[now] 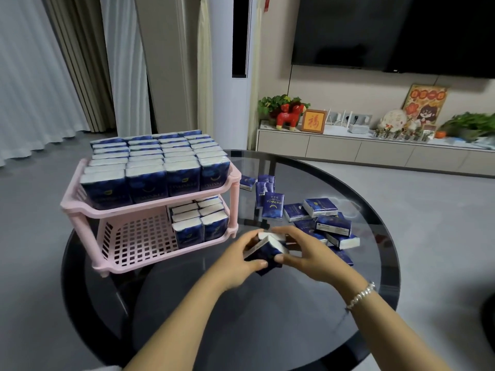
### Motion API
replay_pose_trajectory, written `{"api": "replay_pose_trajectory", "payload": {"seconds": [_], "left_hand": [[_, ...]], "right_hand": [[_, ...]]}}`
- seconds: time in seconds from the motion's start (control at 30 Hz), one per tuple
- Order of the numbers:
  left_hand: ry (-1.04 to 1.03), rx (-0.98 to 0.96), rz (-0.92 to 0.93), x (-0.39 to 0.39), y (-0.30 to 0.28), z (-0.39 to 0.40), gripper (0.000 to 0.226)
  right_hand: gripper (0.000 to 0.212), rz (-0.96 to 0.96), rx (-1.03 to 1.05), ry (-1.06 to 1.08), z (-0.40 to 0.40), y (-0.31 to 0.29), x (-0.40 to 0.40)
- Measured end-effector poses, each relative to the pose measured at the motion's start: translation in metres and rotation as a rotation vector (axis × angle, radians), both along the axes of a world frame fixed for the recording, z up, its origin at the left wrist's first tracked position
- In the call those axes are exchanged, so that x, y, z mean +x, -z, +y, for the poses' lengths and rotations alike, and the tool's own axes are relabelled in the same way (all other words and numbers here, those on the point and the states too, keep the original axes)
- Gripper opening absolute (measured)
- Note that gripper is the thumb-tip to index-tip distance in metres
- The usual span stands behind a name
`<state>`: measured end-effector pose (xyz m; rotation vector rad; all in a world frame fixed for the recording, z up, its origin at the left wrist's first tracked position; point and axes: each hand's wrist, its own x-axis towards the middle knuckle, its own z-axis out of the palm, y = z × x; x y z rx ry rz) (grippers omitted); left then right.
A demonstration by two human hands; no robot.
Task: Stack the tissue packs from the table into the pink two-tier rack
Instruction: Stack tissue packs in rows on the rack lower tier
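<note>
The pink two-tier rack [150,210] stands on the left of a round dark glass table [241,330]. Its top tier is packed with several upright dark blue tissue packs [158,167]. On the lower tier, several packs [199,223] fill only the right side. Just right of the rack's front, above the table, my left hand [237,261] and my right hand [302,253] together grip a small bunch of tissue packs [267,250]. More loose packs [318,218] lie scattered on the table beyond my right hand.
The left part of the lower tier [136,239] shows bare pink grid. Behind the table runs a low cabinet [361,151] with ornaments and plants under a wall-mounted TV [388,33]. Curtains [53,76] hang at the left.
</note>
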<state>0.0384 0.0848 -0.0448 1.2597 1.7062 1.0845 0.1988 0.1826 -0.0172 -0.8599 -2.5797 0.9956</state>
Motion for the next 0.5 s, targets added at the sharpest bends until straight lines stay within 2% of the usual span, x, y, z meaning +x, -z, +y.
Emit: {"api": "replay_pose_trajectory", "payload": {"seconds": [0.1,0.2,0.33,0.4,0.5], "left_hand": [[0.04,-0.079,0.112,0.003,0.002,-0.001,0.051],[0.073,-0.218,0.287,0.013,0.004,-0.001,0.066],[0.086,-0.248,0.412,0.023,0.005,-0.003,0.075],[0.061,-0.216,0.335,0.019,0.009,-0.001,0.08],[0.003,-0.069,0.076,0.016,0.008,0.0,0.08]], "right_hand": [[0.066,-0.023,0.016,-0.001,0.001,0.004,0.003],[0.069,-0.065,-0.005,-0.007,-0.001,0.008,0.005],[0.061,-0.035,-0.005,0.029,-0.003,0.012,0.006],[0.057,-0.003,0.015,0.033,-0.003,0.014,0.007],[0.054,0.011,0.045,0.009,-0.004,0.014,0.006]]}}
